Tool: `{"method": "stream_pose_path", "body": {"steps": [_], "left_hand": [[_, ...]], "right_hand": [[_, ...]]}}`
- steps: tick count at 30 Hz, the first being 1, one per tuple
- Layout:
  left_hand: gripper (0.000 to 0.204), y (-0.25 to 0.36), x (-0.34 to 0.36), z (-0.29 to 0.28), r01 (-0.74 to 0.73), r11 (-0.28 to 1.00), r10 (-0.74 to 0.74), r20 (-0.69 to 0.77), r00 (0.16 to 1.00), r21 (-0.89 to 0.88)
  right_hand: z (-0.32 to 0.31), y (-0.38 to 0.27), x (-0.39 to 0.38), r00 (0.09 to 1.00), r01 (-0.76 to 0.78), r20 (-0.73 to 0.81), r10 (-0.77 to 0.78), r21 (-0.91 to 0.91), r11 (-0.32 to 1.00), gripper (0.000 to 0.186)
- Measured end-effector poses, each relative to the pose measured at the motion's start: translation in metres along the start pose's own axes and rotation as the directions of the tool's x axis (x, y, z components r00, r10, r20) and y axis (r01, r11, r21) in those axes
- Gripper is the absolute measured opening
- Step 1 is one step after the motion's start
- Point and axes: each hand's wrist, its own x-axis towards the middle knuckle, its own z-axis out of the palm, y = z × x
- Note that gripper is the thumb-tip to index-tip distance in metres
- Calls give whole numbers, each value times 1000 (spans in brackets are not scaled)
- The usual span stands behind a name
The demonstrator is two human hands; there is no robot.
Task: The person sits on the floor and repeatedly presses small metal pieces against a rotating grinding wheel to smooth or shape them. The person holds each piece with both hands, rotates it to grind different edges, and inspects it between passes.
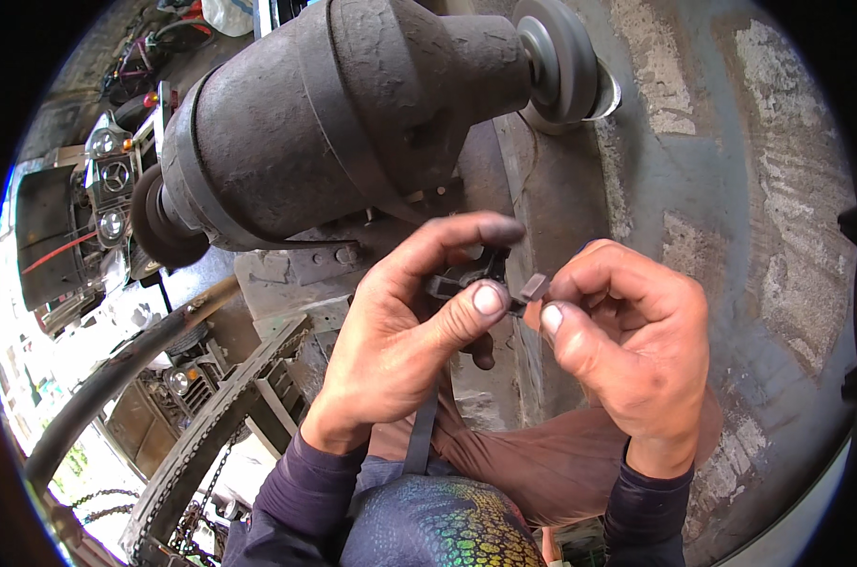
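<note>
A ringed star emblem (pixel 116 177) — on a vehicle's front grille (pixel 114 197)

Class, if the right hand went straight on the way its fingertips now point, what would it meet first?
Going leftward, the right hand, with a small dark rectangular block at its fingertips, would likely first meet the black part in the left hand, though depth is unclear.

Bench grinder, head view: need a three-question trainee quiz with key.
1. True or false: the grinder carries a wheel at one end only.
2. What does the left hand hold? A) a hammer; B) a small black part; C) a rag.
3. Fill in: the small brownish block is at the fingertips of the ___ hand.

Key: 1. False; the grinder has a wheel at each end. 2. B. 3. Right.
</note>
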Motion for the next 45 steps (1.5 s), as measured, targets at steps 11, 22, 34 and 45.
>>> {"method": "stream_pose_path", "body": {"steps": [11,22,34,45], "left_hand": [[22,-19,20,14,-313,818,381,-46,923,483],[24,-23,49,43,-137,973,180,-236,955,186],[23,-19,66,40,-131,947,211,-257,943,294],[18,-24,72,38,-246,888,348,-220,911,388]], "right_hand": [[-6,10,10,984,-175,-13,179,133,975,7],[-22,33,38,965,-233,-14,262,415,880,24],[-21,38,55,974,-160,-116,197,268,950,20],[-16,43,57,969,-149,-127,213,386,910,19]]}}
